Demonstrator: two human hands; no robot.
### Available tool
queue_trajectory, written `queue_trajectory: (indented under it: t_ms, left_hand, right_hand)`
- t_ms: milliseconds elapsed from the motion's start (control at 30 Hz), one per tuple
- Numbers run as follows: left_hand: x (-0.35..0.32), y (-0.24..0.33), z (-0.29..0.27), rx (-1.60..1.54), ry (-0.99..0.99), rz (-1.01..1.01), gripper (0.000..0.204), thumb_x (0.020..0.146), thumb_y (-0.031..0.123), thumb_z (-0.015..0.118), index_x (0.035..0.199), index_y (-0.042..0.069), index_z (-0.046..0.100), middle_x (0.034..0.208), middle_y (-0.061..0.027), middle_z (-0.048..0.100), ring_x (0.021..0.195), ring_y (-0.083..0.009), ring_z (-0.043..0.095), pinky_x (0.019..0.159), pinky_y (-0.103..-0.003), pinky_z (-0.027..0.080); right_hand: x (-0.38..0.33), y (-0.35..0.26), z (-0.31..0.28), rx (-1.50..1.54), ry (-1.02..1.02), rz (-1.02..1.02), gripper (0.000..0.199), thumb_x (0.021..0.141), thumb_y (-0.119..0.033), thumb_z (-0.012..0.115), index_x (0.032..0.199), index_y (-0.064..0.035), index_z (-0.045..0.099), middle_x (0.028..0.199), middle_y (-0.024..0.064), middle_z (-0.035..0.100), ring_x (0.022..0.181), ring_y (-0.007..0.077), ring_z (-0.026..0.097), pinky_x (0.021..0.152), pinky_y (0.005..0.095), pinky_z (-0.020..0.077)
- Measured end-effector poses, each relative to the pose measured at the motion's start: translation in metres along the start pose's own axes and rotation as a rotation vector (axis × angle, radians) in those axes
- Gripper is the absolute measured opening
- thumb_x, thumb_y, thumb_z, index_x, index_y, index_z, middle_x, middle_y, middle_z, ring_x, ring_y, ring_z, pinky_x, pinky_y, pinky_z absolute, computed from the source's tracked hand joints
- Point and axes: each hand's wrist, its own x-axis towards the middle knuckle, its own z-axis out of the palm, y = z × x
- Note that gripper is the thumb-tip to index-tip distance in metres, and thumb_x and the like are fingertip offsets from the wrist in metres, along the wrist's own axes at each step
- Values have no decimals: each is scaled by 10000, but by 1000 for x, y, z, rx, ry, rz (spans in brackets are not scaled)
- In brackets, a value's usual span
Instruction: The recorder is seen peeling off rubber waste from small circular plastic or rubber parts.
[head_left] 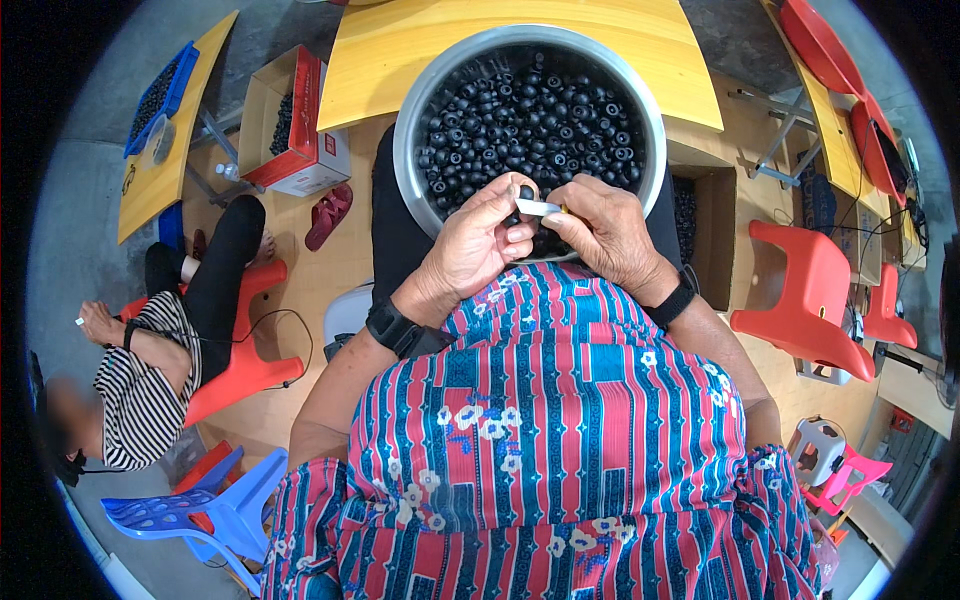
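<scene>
A wide metal basin (404,130) sits at my lap, filled with small black ring-shaped parts (530,120). Over its near rim, my left hand (480,230) pinches one black round part (525,193) between thumb and fingers. In my right hand (605,225) is a small knife with a pale, flat blade (538,207); a bit of yellow shows at its grip, the rest being hidden by my fingers. The blade's tip reaches to the black part, and both hands are close together. Whether the edge touches the part, I cannot tell.
Beyond the basin stands a yellow table (370,60). A red-and-white carton (310,165) is to the left, a cardboard box (715,220) to the right. Red stools (800,295) stand at the right. At the left, another person (150,370) sits on a red stool.
</scene>
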Motion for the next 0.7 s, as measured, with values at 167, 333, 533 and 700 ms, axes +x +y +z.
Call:
queue_trajectory:
  t_ms: [167, 333, 533, 700]
  left_hand:
    - [0, 1, 1, 38, 9, 7, 146, 1008, 231, 480, 1043, 96, 524, 878, 23, 461, 682, -55, 379, 580, -189, 344]
    - [0, 0, -5, 7, -77, 13, 210, 1001, 229, 493, 1118, 54, 497, 977, -28, 526, 699, -59, 398, 615, -193, 364]
    - [0, 0, -5, -3, -81, 4, 204, 1002, 220, 486, 1119, 52, 493, 978, -30, 524, 705, -60, 404, 617, -191, 365]
    - [0, 0, -6, 0, -77, 9, 208, 999, 220, 488, 1119, 51, 490, 977, -31, 523, 706, -60, 407, 618, -196, 368]
  right_hand:
    - [0, 2, 0, 2, 11, -18, 195, 858, -256, 657, 910, -69, 640, 775, 111, 586, 729, 317, 613, 639, 396, 483]
    - [1, 1, 0, 1, 8, -10, 203, 861, -264, 656, 897, -65, 638, 765, 114, 582, 725, 316, 613, 636, 395, 482]
    - [2, 2, 1, 0, 20, -24, 216, 860, -276, 658, 884, -63, 635, 752, 115, 578, 712, 318, 610, 627, 397, 482]
    - [2, 1, 1, -6, 21, -16, 221, 860, -282, 659, 884, -64, 634, 754, 115, 577, 709, 318, 609, 623, 399, 483]
